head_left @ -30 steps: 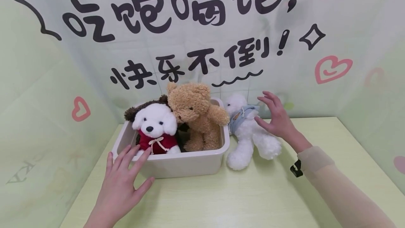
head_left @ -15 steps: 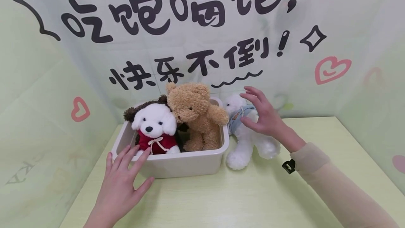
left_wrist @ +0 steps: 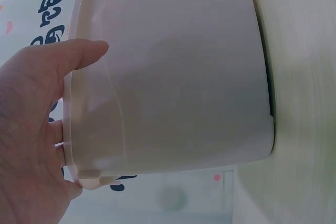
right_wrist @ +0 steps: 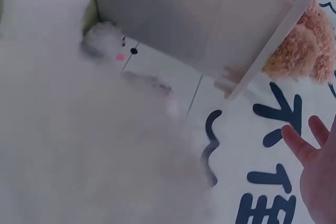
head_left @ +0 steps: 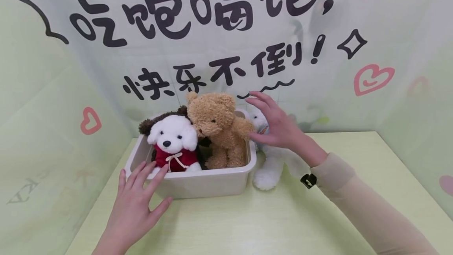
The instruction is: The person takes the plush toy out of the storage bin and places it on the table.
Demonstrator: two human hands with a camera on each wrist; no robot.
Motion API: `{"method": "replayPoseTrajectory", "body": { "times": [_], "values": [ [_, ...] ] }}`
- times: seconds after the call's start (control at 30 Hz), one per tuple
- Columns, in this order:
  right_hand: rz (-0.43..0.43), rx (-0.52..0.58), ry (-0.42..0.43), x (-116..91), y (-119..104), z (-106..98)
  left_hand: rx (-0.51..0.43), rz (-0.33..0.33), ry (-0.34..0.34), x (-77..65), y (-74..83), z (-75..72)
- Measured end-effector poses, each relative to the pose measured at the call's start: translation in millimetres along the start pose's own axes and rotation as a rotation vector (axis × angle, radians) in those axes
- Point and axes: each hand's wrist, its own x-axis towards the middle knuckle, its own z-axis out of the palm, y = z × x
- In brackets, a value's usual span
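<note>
A white bin (head_left: 212, 186) holds a white toy dog (head_left: 172, 133) in a red top and a tan teddy bear (head_left: 216, 121), with a dark brown plush (head_left: 146, 127) mostly hidden behind the dog. My left hand (head_left: 132, 206) rests at the bin's front left rim, fingers spread over it and thumb outside the wall (left_wrist: 168, 93). Fingers spread, my right hand (head_left: 279, 129) is beside the bear's outstretched arm at the bin's right rim, holding nothing. Behind that hand, a white plush (head_left: 267, 174) in a blue top lies right of the bin, partly covered.
The bin stands on a pale wooden table (head_left: 247, 223). A printed cloth backdrop (head_left: 318, 89) with large black characters rises behind it, with cloth at both sides. A black strap piece (head_left: 308, 180) hangs from the right sleeve.
My right hand has moved left, from over the white plush to beside the teddy bear's arm. The left hand and the toys stay where they were.
</note>
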Motion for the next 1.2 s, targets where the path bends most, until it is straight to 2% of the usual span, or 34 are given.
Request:
{"method": "replayPoseTrajectory", "body": {
  "times": [0.1,0.33,0.57,0.8,1.03,1.2],
  "values": [
    [-0.028,0.009,-0.021,11,-5,6,0.003,-0.001,0.003,-1.1,0.6,0.2],
    [-0.037,-0.164,-0.1,26,-16,26,0.007,-0.002,0.013,-2.5,1.5,1.2],
    [-0.049,-0.241,-0.116,38,-24,41,0.008,-0.017,0.0,-3.1,3.2,0.8],
    [-0.082,-0.284,-0.115,41,-22,47,0.009,-0.018,0.004,-4.1,6.4,0.8],
    [-0.144,-0.273,-0.099,46,-22,55,0.01,-0.018,0.008,-5.4,8.6,1.6],
    [-0.157,-0.337,-0.143,55,-26,60,0.01,-0.011,0.013,-5.6,9.6,1.9]
  ]
}}
